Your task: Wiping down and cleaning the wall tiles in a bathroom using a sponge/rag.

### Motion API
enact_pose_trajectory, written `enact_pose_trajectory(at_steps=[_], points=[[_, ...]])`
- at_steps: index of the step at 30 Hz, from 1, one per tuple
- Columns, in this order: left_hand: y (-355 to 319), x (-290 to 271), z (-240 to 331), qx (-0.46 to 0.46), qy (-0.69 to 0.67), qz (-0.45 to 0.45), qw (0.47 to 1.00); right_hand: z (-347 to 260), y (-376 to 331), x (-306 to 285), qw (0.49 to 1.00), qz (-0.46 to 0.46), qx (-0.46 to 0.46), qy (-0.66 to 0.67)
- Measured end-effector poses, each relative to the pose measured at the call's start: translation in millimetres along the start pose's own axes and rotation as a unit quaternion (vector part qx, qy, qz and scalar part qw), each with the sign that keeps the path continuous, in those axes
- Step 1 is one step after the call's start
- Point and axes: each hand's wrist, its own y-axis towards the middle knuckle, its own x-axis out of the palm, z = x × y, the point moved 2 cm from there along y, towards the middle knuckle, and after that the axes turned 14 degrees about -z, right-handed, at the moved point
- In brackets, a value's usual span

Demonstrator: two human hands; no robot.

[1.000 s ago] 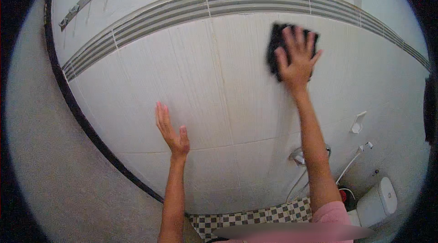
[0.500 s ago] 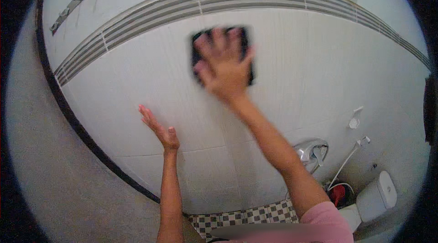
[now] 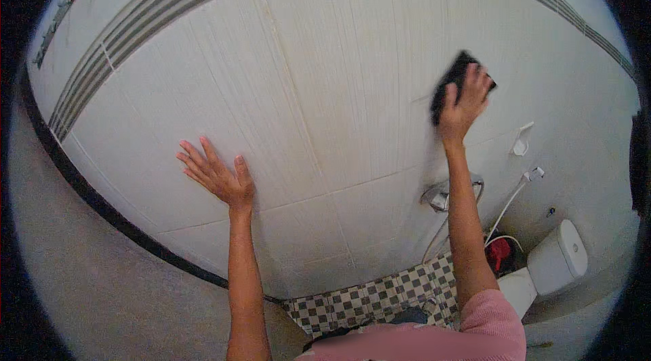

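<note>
My right hand presses a black cloth against the white tiled wall, toward the right. The cloth is roughly square, a little blurred and tilted; its middle is hidden under my fingers. Lower on the left, my left hand has its fingers spread and nothing in it. It is at the same wall, though whether the palm touches the tile I cannot tell.
Below my right hand are a shower mixer with a hose and a white holder. A white toilet and a red dipper stand lower right. Checkered floor lies below; a hook rail hangs upper left.
My right hand has swept the black cloth across the wall to the right. My left hand has shifted slightly left and its fingers have spread. The view has turned somewhat.
</note>
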Motion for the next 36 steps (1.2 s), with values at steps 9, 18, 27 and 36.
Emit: enact_pose_trajectory(at_steps=[9,18,27,36], points=[[1,1,0,0.000,0.020,-0.004,1.000,-115,-162,67,0.992,-0.126,0.016,0.024],[1,1,3,-0.002,0.028,-0.006,1.000,-64,-292,66,0.923,-0.222,-0.311,-0.030],[2,6,-1,-0.004,0.036,0.006,0.999,-11,-150,45,0.984,-0.027,0.171,0.050],[16,3,-2,0.001,0.049,0.006,0.999,-58,-370,78,0.978,-0.203,-0.048,-0.004]])
